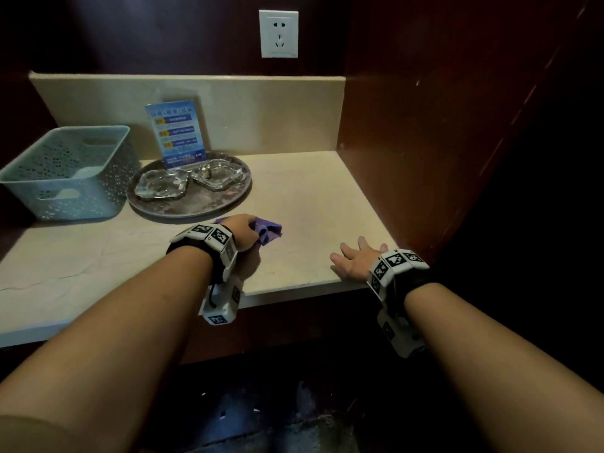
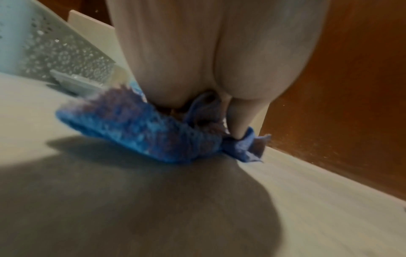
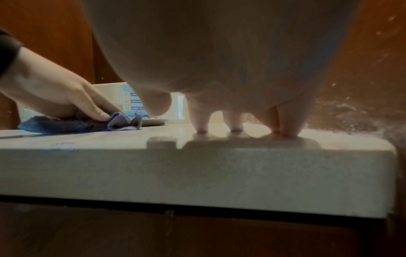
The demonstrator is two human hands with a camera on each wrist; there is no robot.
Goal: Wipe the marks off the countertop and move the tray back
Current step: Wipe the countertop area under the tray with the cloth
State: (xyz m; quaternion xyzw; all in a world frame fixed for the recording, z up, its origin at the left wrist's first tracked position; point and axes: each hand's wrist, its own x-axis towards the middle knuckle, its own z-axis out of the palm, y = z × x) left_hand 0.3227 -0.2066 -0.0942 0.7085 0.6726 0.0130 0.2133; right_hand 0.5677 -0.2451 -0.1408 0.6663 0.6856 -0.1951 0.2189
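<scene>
My left hand (image 1: 243, 232) grips a bunched purple-blue cloth (image 1: 269, 231) and holds it down on the beige countertop (image 1: 310, 191), just in front of the round dark tray (image 1: 196, 210). In the left wrist view the cloth (image 2: 140, 130) lies under the palm (image 2: 197, 60), with a fold pinched up between the fingers. My right hand (image 1: 354, 259) rests open near the counter's front right corner, its fingertips (image 3: 236, 125) touching the stone. The right wrist view shows the left hand (image 3: 66, 97) on the cloth (image 3: 77, 124).
Two glass ashtrays (image 1: 161, 188) (image 1: 217, 173) and a blue standing card (image 1: 176, 134) sit on the tray. A pale blue perforated basket (image 1: 70, 171) stands at the left. A reddish wooden wall (image 1: 425, 142) closes the right side. A socket (image 1: 278, 33) is on the back wall.
</scene>
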